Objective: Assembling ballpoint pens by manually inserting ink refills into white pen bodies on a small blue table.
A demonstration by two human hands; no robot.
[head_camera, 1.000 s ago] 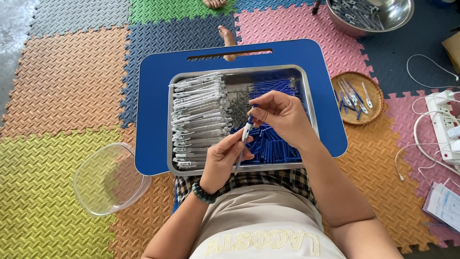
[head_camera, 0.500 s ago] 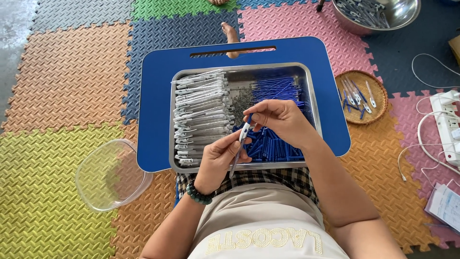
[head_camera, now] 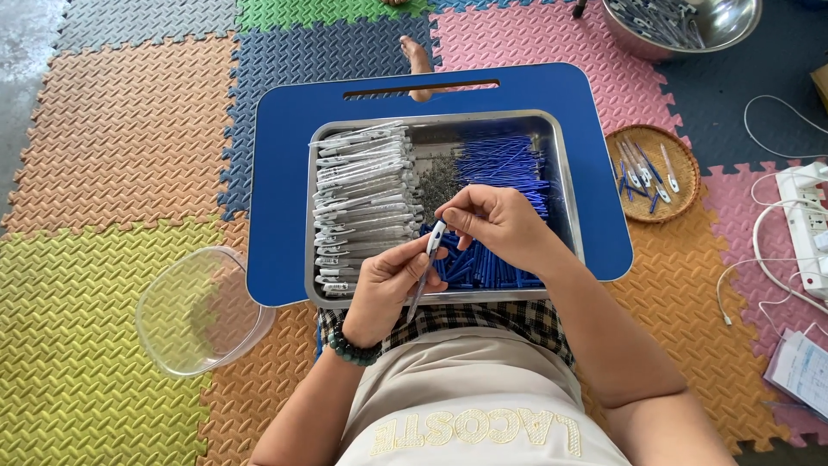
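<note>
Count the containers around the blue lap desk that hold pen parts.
3: the steel tray on the desk, the wicker basket to its right, and the metal bowl at top right, partly cut off. The clear plastic tub on the left looks empty.

This is looking like piecework being done on a home floor. The person is sitting on interlocking foam mats (head_camera: 129, 155) in many colours, which are spreading out on every side of the hands. Under the hands a blue lap desk (head_camera: 285, 173) is serving as the workbench. Far ahead of the right hand a steel bowl (head_camera: 638, 39) is standing, and well off to that hand's right a white power strip (head_camera: 806, 220) with loose cables is lying.
</note>
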